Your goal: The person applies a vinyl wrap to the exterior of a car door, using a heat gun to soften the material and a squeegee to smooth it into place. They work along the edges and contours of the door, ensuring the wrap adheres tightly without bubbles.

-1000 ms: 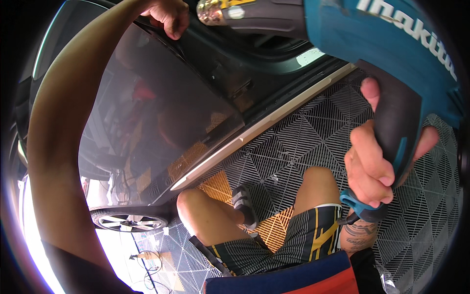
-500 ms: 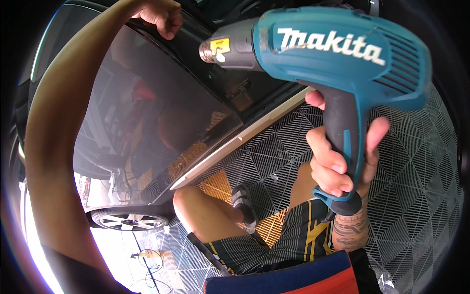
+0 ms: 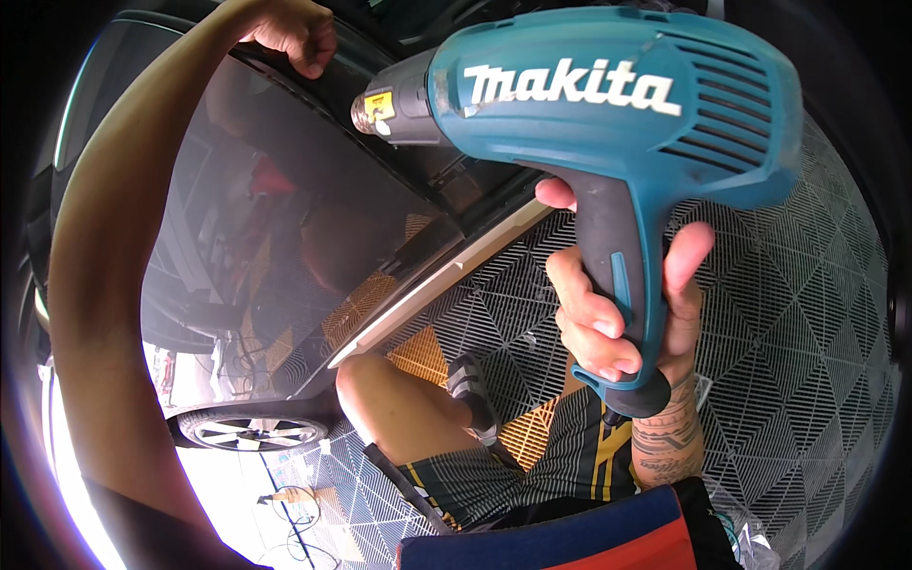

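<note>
My right hand is wrapped round the black grip of a teal heat gun, which is held up close in front of me. Its metal nozzle, with a yellow label, points left at the edge of a dark, glossy car door. At the upper edge of the door, my left hand is closed, fingers curled in and thumb pointing down. Whatever those fingers pinch there is too small or hidden to make out. A small gap separates the nozzle from my left hand.
A pale sill strip runs along the car's lower side. Under me lies a floor of black, grey and orange grid tiles. My bent legs are close to the door. A car wheel and a looped cable show at the lower left.
The heat gun in my right hand has moved left, its nozzle now nearer the door edge and my left hand. My left hand has shifted slightly left and remains closed.
</note>
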Motion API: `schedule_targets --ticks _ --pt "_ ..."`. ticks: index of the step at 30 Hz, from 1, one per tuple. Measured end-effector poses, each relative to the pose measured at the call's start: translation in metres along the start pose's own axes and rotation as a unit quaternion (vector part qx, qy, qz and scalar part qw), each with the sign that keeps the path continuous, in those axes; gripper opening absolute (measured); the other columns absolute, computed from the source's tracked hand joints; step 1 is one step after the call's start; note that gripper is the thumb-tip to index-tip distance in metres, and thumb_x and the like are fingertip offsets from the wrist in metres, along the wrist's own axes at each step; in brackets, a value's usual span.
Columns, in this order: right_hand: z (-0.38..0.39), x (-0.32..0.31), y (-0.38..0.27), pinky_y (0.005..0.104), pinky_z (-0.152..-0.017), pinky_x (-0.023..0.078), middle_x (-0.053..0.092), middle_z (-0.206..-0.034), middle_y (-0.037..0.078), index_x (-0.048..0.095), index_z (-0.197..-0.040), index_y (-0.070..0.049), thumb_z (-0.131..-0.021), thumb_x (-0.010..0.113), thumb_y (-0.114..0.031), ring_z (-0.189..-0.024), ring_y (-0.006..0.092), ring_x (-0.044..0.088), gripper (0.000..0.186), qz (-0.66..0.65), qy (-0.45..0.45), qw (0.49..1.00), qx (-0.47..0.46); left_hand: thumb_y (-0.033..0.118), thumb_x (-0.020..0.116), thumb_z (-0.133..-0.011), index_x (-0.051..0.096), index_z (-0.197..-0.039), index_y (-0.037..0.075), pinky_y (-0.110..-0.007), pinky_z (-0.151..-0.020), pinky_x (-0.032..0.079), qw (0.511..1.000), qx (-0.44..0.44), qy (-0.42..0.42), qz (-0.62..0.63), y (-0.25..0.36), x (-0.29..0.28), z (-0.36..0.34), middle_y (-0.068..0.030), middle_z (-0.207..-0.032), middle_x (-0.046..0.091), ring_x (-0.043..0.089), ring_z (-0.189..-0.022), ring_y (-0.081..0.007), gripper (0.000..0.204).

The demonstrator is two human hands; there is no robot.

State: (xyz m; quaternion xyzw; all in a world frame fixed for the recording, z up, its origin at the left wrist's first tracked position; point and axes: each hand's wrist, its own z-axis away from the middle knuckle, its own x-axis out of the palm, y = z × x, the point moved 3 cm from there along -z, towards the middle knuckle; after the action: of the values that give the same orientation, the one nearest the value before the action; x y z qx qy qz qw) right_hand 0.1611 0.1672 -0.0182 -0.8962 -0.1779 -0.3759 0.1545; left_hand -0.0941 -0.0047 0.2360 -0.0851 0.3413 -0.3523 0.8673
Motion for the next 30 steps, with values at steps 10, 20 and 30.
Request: schedule_targets --ticks 10,20,30 --pt "0.023 -0.033 0.017 0.0233 -0.041 0.046 0.05 -0.072 0.009 0.019 -0.141 -0.002 -0.085 0.051 -0.058 -0.046 0.0112 0.052 0.086 0.002 0.102 0.995 0.006 0.021 0.066 -0.086 0.067 -0.09 0.003 -0.03 -0.066 0.045 0.999 -0.035 -0.006 0.006 -0.004 0.003 -0.002 -0.0012 -0.077 0.063 0.054 -0.073 -0.0106 0.018" --pt "-0.002 -0.034 0.019 0.023 -0.04 0.046 0.049 -0.071 0.009 0.017 -0.143 -0.002 -0.083 0.052 -0.06 -0.044 0.011 0.05 0.091 -0.015 0.049 0.999 0.001 0.02 0.066 -0.085 0.067 -0.088 0.003 -0.03 -0.066 0.044 1.0 -0.02 0.004 -0.014 -0.001 0.001 -0.008 -0.0015 -0.076 0.063 0.054 -0.072 -0.0111 0.017" --pt "-0.035 -0.008 0.005 0.0223 -0.04 0.044 0.049 -0.071 0.009 0.012 -0.144 -0.001 -0.082 0.052 -0.06 -0.043 0.011 0.049 0.094 0.006 -0.055 0.998 -0.027 0.017 0.066 -0.085 0.065 -0.085 0.002 -0.03 -0.069 0.044 0.999 0.014 -0.006 -0.03 -0.003 -0.001 -0.002 -0.0019 -0.075 0.061 0.05 -0.072 -0.011 0.015"
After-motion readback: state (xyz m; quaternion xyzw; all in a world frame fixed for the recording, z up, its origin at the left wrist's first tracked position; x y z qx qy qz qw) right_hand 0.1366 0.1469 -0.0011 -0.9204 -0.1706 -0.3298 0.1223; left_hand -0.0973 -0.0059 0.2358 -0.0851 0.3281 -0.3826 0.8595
